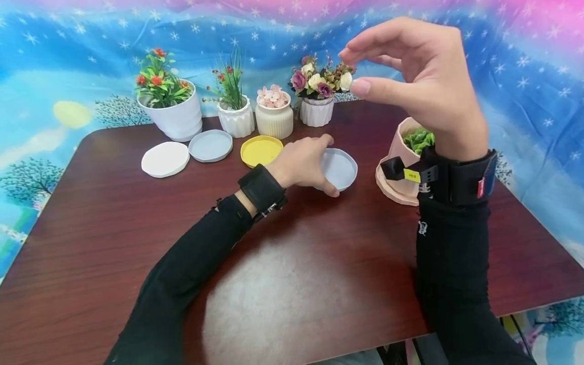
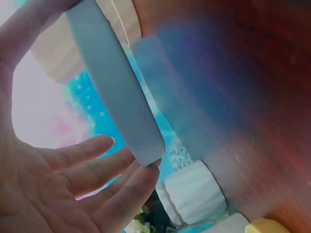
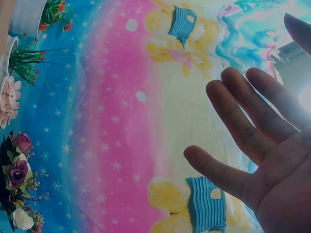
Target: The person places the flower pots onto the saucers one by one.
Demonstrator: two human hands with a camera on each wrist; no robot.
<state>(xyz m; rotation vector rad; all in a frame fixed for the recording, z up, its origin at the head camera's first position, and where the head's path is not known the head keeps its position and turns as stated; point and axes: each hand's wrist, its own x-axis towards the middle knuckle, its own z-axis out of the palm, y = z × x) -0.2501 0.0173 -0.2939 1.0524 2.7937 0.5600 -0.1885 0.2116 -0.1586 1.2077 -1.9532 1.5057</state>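
My left hand (image 1: pixel 304 163) grips a grey-blue plant saucer (image 1: pixel 341 170) by its edge. In the left wrist view the thumb is at one end of the saucer (image 2: pixel 114 82) and fingertips touch the other, with its side toward the camera. My right hand (image 1: pixel 422 76) is raised in the air with nothing in it, fingers spread in the right wrist view. Below it stands a pink pot (image 1: pixel 398 147) with a green succulent, on a pink saucer (image 1: pixel 388 190). A yellow saucer (image 1: pixel 260 149) lies just left of my left hand.
Along the back of the dark wooden table (image 1: pixel 114 228) stand a large white pot (image 1: pixel 175 114) with red flowers, a small white pot (image 1: pixel 237 119) with grass, a cream pot (image 1: pixel 275 119), and a white pot (image 1: pixel 317 111) of roses. A white saucer (image 1: pixel 165 159) and another grey-blue saucer (image 1: pixel 211 146) lie at left.
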